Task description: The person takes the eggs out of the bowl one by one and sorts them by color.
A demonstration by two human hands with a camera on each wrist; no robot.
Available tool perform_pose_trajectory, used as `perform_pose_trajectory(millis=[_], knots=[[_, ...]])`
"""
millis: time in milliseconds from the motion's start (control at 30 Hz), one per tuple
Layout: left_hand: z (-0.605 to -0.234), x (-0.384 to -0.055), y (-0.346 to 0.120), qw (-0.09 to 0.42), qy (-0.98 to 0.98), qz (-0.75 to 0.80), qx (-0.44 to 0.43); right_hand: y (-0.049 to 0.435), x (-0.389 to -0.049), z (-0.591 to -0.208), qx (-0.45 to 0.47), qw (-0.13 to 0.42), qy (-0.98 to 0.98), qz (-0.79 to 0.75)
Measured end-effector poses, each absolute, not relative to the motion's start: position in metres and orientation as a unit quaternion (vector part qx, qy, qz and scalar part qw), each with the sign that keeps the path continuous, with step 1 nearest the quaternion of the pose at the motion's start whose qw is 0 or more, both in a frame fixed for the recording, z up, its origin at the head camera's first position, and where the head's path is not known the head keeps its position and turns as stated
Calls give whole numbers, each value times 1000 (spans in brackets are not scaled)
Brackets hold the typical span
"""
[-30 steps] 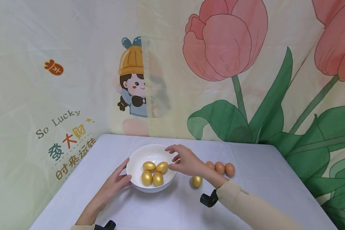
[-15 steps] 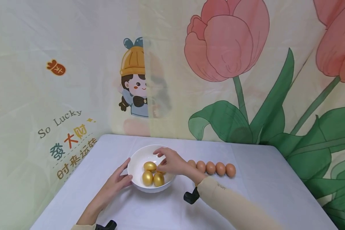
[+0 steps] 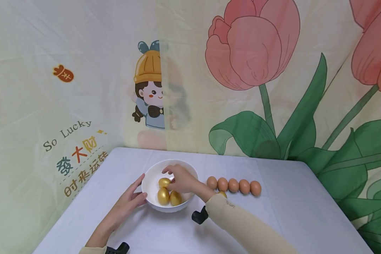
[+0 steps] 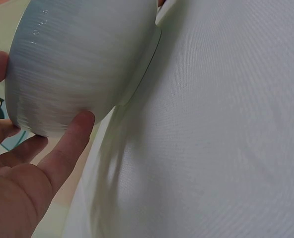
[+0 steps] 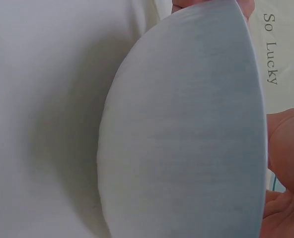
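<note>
A white bowl [image 3: 152,174] stands on the table with golden eggs [image 3: 163,196] in it; three show, and the space beside them is covered by the right hand. My left hand [image 3: 131,199] rests its fingertips and thumb against the bowl's left side. In the left wrist view the thumb [image 4: 77,131] lies straight along the outer wall. My right hand [image 3: 181,179] reaches over the right rim into the bowl, its thumb tip right at the upper golden egg [image 3: 164,182] and its index finger arched beyond it. In the right wrist view the bowl wall [image 5: 186,124] hides most of the fingers.
A row of several brown eggs [image 3: 233,185] stands right of the bowl. One more golden egg [image 3: 222,194] lies before the row, partly behind the right forearm. The table [image 3: 292,211] has a white cloth, and a printed curtain [image 3: 190,70] hangs behind it.
My right hand has moved left, from the bowl's right rim to over the eggs inside, covering the right-hand one; the upper golden egg has shifted slightly. The left hand stays at the bowl.
</note>
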State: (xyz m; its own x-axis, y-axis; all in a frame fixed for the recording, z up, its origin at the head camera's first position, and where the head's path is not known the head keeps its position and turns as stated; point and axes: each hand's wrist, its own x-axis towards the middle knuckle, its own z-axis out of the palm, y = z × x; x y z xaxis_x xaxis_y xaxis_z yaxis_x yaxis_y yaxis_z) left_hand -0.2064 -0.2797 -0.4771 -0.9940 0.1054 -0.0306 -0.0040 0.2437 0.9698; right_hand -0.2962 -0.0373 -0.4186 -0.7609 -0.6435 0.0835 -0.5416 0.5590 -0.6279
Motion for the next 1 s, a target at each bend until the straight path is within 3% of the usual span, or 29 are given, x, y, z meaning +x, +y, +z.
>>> perform_pose_trajectory(millis=[500,1000], knots=[[-478,-208,-279,45,775,628,50,-58,-297,-440,-290,89,876,-375],[-477,-207,-279,48,780,623,35,-83,-295,-451,-244,63,889,-383]])
